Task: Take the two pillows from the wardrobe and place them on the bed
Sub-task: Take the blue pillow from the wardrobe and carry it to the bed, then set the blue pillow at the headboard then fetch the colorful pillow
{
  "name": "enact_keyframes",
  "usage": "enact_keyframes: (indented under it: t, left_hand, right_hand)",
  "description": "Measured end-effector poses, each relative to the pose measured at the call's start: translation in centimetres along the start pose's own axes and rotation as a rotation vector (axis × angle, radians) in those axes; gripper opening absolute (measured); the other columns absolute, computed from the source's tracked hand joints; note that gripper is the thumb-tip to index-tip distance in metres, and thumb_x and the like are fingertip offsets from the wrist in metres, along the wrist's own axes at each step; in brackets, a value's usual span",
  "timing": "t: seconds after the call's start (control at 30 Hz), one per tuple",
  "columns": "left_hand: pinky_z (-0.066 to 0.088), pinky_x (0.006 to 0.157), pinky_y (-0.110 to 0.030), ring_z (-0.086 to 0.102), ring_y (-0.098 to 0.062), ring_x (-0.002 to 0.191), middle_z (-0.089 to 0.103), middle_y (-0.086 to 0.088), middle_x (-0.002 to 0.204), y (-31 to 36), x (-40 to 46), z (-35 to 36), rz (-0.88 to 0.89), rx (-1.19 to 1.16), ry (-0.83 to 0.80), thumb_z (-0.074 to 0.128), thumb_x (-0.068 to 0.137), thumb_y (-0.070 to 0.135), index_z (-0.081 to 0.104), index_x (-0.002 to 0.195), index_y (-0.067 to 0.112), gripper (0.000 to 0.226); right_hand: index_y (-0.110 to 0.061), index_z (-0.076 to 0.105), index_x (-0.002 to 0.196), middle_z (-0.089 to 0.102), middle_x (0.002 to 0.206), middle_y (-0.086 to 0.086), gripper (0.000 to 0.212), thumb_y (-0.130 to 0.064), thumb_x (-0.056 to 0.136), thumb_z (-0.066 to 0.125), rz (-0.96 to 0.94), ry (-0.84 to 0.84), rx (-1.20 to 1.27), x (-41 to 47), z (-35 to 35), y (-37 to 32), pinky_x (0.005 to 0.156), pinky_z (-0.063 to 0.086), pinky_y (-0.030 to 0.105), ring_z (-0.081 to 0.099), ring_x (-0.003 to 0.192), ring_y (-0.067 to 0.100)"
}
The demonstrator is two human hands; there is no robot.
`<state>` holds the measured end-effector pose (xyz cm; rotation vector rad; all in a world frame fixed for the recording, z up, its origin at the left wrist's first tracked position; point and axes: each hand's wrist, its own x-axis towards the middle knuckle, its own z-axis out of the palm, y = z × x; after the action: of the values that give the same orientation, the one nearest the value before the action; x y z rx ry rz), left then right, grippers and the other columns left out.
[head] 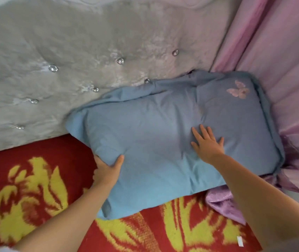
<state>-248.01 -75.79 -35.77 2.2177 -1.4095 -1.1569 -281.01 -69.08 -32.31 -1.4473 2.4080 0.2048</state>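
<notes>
While the pillow (163, 142) lies flat on the bed (35, 179), both hands are on it. Pillow: blue case, pink butterfly (238, 90) near its far right corner. Its far edge is against the grey tufted headboard (72, 60); its right edge touches the pink curtain (281, 70). It sits at the head-end right corner of the bed, on the red and yellow blanket (26, 197).

Left hand (106, 170): grip closed on the pillow's near left edge, thumb on top, fingers hidden beneath the fabric.

Right hand (207, 142): palm down on the pillow's top face, right of centre, fingers spread wide and flat, holding nothing. Fabric creases around the palm.

A fold of purple cloth (223, 204) shows at the pillow's near right corner, partly under the right forearm. Small white tag (239, 240) lies on the blanket near the bed's near edge. Only one pillow in view
</notes>
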Motion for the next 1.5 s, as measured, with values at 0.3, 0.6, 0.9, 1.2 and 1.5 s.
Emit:
enact_keyframes:
  t: [0.3,0.6,0.9,1.2,1.5]
  left_hand:
    - [0.032,0.108,-0.043,0.036,-0.042,0.132,0.031,-0.025,0.148,0.1,0.9,2.3,-0.034,0.133,-0.093,0.061,0.082,0.053,0.007,0.15,0.01,0.097]
    - [0.012,0.114,-0.055,0.006,-0.025,0.146,0.007,-0.011,0.158,16.4,-6.0,0.7,0.611,0.496,-0.018,0.051,0.09,0.048,0.006,0.15,0.024,0.079]
    - [0.008,0.113,-0.059,0.017,-0.022,0.144,0.02,-0.008,0.155,24.1,-7.3,-3.6,1.041,0.68,0.111,0.044,0.092,0.05,0.013,0.15,0.027,0.069]
    - [0.008,0.113,-0.058,0.027,-0.021,0.14,0.029,-0.003,0.151,24.3,-8.1,-9.0,1.124,0.649,0.071,0.044,0.092,0.049,0.022,0.146,0.032,0.061]
    - [0.01,0.113,-0.059,0.028,-0.021,0.139,0.029,-0.004,0.151,19.5,-5.2,-25.4,1.185,0.657,0.047,0.043,0.092,0.05,0.017,0.148,0.03,0.064]
  right_hand:
    - [-0.042,-0.002,0.149,-0.012,0.161,-0.005,0.058,-0.049,0.1,0.026,0.03,-0.101,-0.039,-1.2,1.9,0.6,0.112,0.003,0.066,-0.01,0.149,0.02]
    - [-0.029,0.027,0.147,0.019,0.159,0.002,0.051,-0.037,0.099,0.038,-0.053,-0.009,0.047,-2.9,-9.0,1.5,0.115,0.022,0.051,0.025,0.143,0.026]
    - [-0.028,0.028,0.145,0.025,0.154,0.002,0.052,-0.039,0.097,0.041,0.019,0.101,0.148,-3.2,-16.8,3.9,0.103,0.041,0.046,0.037,0.134,0.029]
    - [-0.022,0.038,0.137,0.034,0.149,0.005,0.044,-0.036,0.096,0.041,0.059,0.191,0.122,-6.8,-20.4,1.3,0.089,0.046,0.04,0.05,0.123,0.029]
    - [-0.021,0.038,0.139,0.044,0.141,0.008,0.043,-0.035,0.098,0.037,0.041,0.329,0.011,-13.4,-26.5,-14.0,0.082,0.046,0.042,0.058,0.113,0.034]
